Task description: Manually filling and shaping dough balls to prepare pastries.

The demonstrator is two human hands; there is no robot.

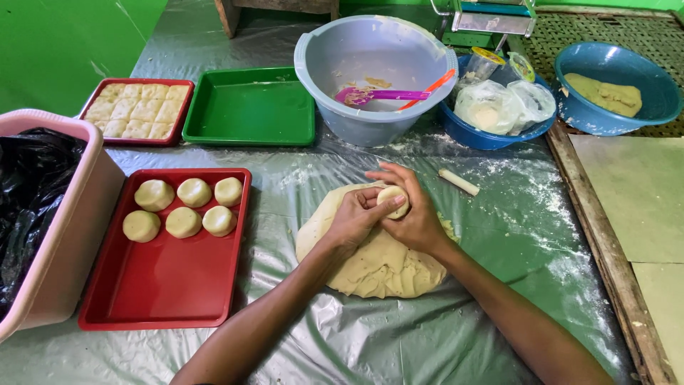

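Two bare forearms, no sleeves, watch or rings; left hand (354, 217) and right hand (413, 217) ungloved.

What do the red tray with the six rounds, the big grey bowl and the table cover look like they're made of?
Red tray: likely plastic, smooth with a soft sheen and moulded rim. Grey bowl: also plastic by its look, matte, thick rolled rim. Table cover: thin clear plastic sheeting, glossy and wrinkled, over a green surface.

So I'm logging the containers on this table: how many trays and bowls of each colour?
Red trays: 2
Green tray: 1
Grey bowl: 1
Blue bowls: 2
Total: 6
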